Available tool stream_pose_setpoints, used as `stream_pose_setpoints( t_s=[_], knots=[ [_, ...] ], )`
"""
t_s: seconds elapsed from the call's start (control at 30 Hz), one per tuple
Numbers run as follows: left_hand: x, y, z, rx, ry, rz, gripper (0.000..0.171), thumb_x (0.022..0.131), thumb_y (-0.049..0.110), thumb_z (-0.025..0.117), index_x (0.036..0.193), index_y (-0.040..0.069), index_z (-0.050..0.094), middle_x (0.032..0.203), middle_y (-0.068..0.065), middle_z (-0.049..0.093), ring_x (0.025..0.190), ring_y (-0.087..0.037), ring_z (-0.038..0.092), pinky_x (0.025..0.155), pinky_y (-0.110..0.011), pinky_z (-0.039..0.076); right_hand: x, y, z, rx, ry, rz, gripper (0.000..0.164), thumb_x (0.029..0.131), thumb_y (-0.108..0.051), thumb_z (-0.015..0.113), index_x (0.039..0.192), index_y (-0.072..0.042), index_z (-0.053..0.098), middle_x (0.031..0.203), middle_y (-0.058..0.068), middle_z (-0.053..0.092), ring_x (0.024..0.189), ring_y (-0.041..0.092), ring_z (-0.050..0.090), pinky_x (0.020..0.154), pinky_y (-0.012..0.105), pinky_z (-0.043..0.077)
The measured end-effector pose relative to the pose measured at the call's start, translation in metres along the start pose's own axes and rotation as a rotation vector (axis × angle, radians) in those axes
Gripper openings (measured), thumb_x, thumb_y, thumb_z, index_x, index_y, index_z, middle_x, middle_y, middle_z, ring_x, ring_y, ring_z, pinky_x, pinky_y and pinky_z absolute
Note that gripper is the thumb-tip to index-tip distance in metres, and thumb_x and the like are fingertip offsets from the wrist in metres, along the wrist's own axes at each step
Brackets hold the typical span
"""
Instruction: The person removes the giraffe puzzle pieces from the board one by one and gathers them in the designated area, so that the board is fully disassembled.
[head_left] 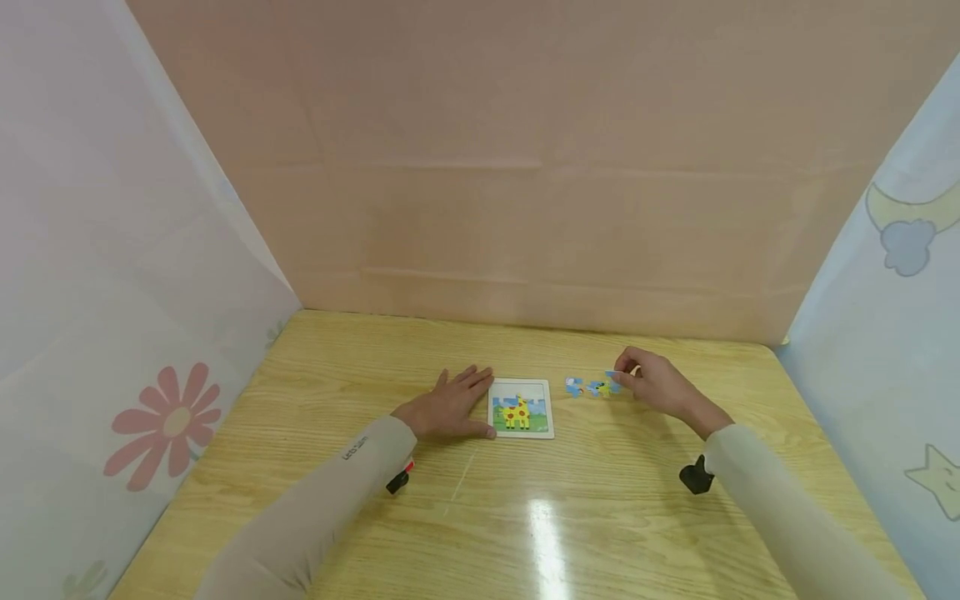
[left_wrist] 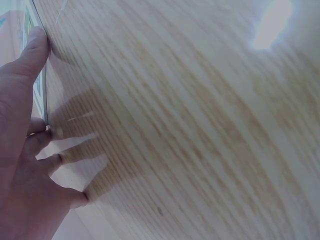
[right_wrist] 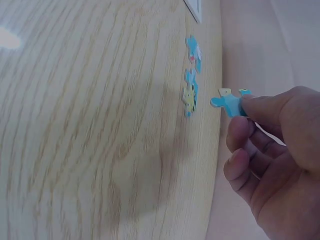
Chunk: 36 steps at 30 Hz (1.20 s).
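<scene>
A square puzzle board (head_left: 551, 408) with a white frame lies mid-table, its lower part filled by a giraffe picture (head_left: 517, 414). Along the board's left edge rests my left hand (head_left: 455, 406), fingers extended and spread, thumb at the near corner. My right hand (head_left: 660, 385) pinches a blue puzzle piece (right_wrist: 231, 105) between thumb and fingers, above the table to the right of the board. Two loose pieces lie between the board and that hand: a blue and white piece (right_wrist: 194, 54) and a blue and yellow piece (right_wrist: 190, 94).
The wooden table (head_left: 600, 517) meets a tan backdrop (head_left: 487, 208) at its far edge. Printed cloth walls stand on both sides, with a pink flower (head_left: 176, 421) on the left one. Black wrist devices sit under both sleeves. A light glare shows on the near tabletop.
</scene>
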<state>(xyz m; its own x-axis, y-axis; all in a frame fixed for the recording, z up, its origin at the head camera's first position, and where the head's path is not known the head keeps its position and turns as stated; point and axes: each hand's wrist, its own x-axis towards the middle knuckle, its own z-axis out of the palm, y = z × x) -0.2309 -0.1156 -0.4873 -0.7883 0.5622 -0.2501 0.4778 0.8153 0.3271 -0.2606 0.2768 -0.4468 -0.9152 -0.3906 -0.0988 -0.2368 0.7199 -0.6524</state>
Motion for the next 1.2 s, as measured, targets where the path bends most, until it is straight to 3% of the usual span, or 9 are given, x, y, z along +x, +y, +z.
stream_pose_setpoints(
  t_s=[0.2,0.77,1.07,1.2],
  knots=[
    [-0.002,0.001,-0.002,-0.008,-0.002,0.001,0.103,0.098,0.07,0.062,0.173,0.015,0.017,0.183,0.0,0.011,0.171,-0.028,0.007,0.132,-0.071,0.011,-0.006,0.01,-0.005,-0.014,0.001,0.016,0.018,0.111,-0.021,0.06,0.111,-0.003,0.06,0.107,0.017,0.065,0.07,0.018,0.055,0.06,0.028,0.048],
    [-0.001,0.002,-0.002,0.005,-0.005,0.0,0.103,0.098,0.071,0.061,0.173,0.015,0.017,0.183,-0.001,0.011,0.171,-0.028,0.007,0.132,-0.071,0.011,-0.003,0.037,0.004,-0.02,-0.023,0.037,0.017,0.11,-0.015,0.059,0.112,0.002,0.062,0.102,0.016,0.067,0.068,0.015,0.054,0.056,0.026,0.045],
    [0.001,0.0,0.0,0.025,-0.002,-0.008,0.103,0.098,0.073,0.059,0.173,0.016,0.016,0.183,0.001,0.01,0.171,-0.027,0.006,0.133,-0.07,0.012,0.003,0.046,0.011,-0.067,0.001,0.036,0.016,0.108,-0.014,0.062,0.111,0.001,0.067,0.101,0.013,0.072,0.088,0.018,0.06,0.076,0.031,0.049],
    [0.002,-0.001,0.001,0.027,-0.005,-0.008,0.104,0.098,0.074,0.058,0.173,0.017,0.016,0.183,0.001,0.01,0.171,-0.026,0.006,0.133,-0.07,0.012,0.003,0.049,0.013,-0.076,0.013,0.026,0.016,0.107,-0.014,0.062,0.11,0.001,0.067,0.101,0.013,0.072,0.09,0.019,0.062,0.077,0.032,0.051]
  ],
)
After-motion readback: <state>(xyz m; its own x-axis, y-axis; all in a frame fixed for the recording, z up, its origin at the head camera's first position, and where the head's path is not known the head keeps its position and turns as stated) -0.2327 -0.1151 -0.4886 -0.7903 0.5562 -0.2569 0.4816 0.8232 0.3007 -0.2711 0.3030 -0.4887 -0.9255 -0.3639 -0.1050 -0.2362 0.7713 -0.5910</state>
